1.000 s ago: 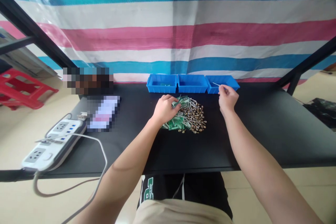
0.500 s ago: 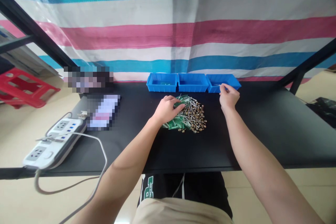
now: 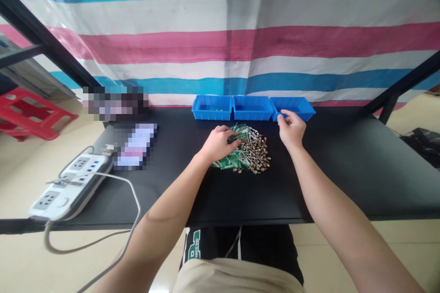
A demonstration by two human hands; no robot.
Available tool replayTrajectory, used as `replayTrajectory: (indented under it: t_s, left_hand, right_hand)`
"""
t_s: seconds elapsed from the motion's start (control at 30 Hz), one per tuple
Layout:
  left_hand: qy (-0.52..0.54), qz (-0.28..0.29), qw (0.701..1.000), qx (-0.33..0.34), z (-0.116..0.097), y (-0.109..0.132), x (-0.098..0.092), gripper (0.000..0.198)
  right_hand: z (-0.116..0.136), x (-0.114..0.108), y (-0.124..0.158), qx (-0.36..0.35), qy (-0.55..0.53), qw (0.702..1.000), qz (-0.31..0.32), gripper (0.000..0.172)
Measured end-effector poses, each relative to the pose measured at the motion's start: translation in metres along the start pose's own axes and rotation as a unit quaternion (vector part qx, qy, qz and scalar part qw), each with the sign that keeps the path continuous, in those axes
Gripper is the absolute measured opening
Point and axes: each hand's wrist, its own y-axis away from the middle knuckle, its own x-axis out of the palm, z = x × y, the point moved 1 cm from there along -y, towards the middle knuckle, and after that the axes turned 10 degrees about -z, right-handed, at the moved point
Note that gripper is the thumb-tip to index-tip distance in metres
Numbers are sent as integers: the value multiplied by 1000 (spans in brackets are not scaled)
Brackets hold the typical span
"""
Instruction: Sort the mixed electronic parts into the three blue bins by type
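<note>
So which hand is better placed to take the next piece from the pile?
Probably the left. The left hand lies on the pile, fingers among the green pieces. The right hand is up at the front edge of the right blue bin, apart from the pile.

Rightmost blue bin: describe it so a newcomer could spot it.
On the black table, three blue bins sit in a row by the striped tarp. It is the rightmost bin, the only one with the right hand at its front wall.
</note>
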Motion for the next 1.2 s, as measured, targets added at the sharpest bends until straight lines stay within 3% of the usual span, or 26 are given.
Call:
replayTrajectory:
  t_s: [0.23,0.47,0.67,0.83,1.0,1.2]
  left_hand:
    - [8,-10,1000,15,3,0,3,24]
    - [21,-20,999,26,6,-1,3,17]
    - [22,-23,999,29,6,-1,3,15]
    - [28,-24,999,31,6,0,3,15]
    - [24,-25,999,31,5,0,1,16]
    - [17,-21,999,29,4,0,1,17]
  right_hand:
    - [40,2,27,-92,-35,980,171,21]
    - [44,3,31,-165,-42,963,209,19]
    - [40,6,35,-204,-22,933,294,18]
    - [40,6,38,-211,-15,924,318,14]
    - [39,8,39,-207,3,920,332,23]
    - [44,6,38,-209,-12,921,327,15]
